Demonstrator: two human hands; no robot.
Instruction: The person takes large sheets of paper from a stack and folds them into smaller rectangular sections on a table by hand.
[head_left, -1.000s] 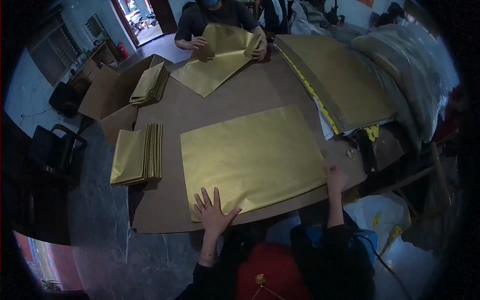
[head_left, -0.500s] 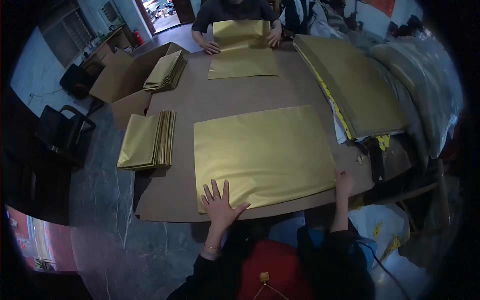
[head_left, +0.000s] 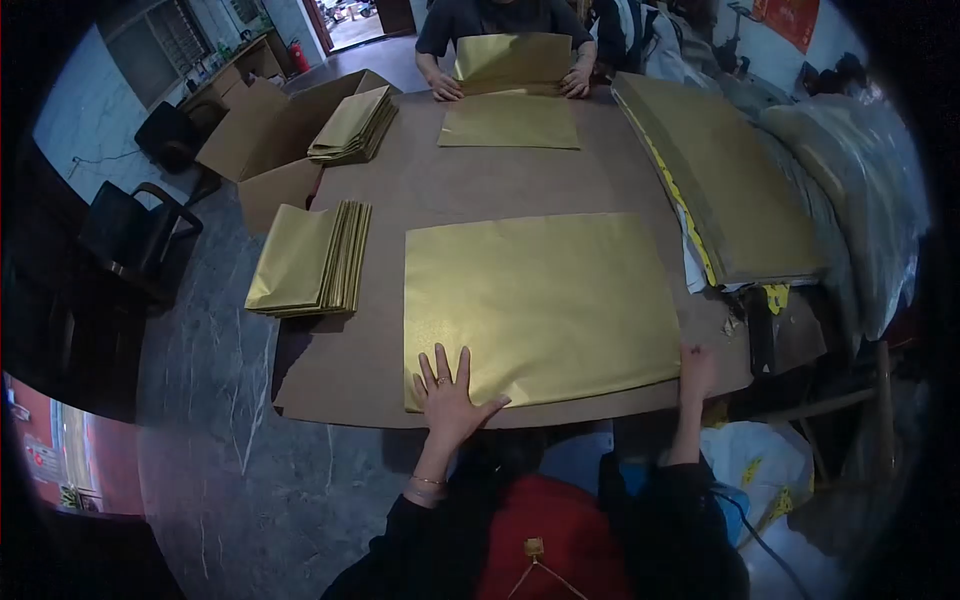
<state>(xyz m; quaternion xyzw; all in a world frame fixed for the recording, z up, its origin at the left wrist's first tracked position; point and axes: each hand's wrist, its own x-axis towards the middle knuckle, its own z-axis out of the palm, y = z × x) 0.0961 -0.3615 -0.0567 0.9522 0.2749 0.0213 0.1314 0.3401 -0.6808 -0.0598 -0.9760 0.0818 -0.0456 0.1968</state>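
A large gold paper sheet (head_left: 545,300) lies flat before me on the brown table, a slight ripple along its near edge. My left hand (head_left: 452,402) is open, fingers spread, pressing on its near left corner. At the near right corner, my right hand (head_left: 698,372) has its fingers closed against the sheet's edge, seemingly pinching it; the fingertips are partly hidden. Left of the sheet is a stack of folded gold paper (head_left: 305,262).
Across the table (head_left: 400,190), another person holds a partly raised gold sheet (head_left: 510,122). More folded gold paper (head_left: 352,125) lies near an open cardboard box (head_left: 285,190). A thick stack of gold-brown sheets (head_left: 725,185) fills the right side, with a dark tool (head_left: 761,335) below it.
My view has shifted slightly. The other person has lowered and bent the raised part of their sheet. Both my hands stay at the near corners, and the sheet's near-edge ripple looks flatter.
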